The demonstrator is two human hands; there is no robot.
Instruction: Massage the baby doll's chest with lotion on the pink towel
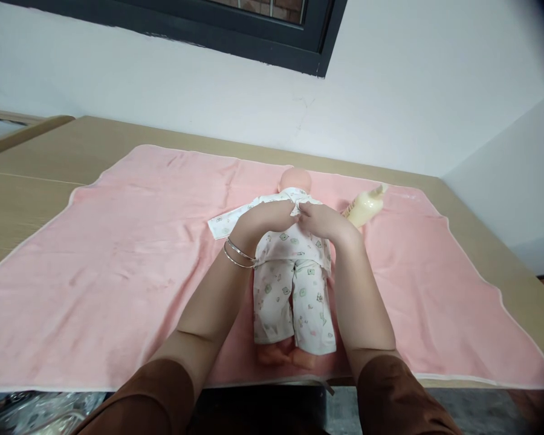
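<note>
A baby doll (pixel 294 180) lies on its back on a pink blanket (pixel 118 260), head toward the wall and bare feet toward me. It wears a white printed top and trousers (pixel 294 296). My left hand (pixel 265 219), with two bangles at the wrist, pinches the top's fabric at the doll's chest. My right hand (pixel 320 220) pinches the same fabric just beside it, and the fingertips of both hands nearly meet. A pale yellow feeding bottle (pixel 366 206) lies on the blanket right of the doll's head.
The blanket covers a tan wooden table (pixel 27 199) that stands against a white wall. A dark window frame (pixel 254 30) runs above. Clear plastic wrapping (pixel 31 411) shows below the table's near edge at the left.
</note>
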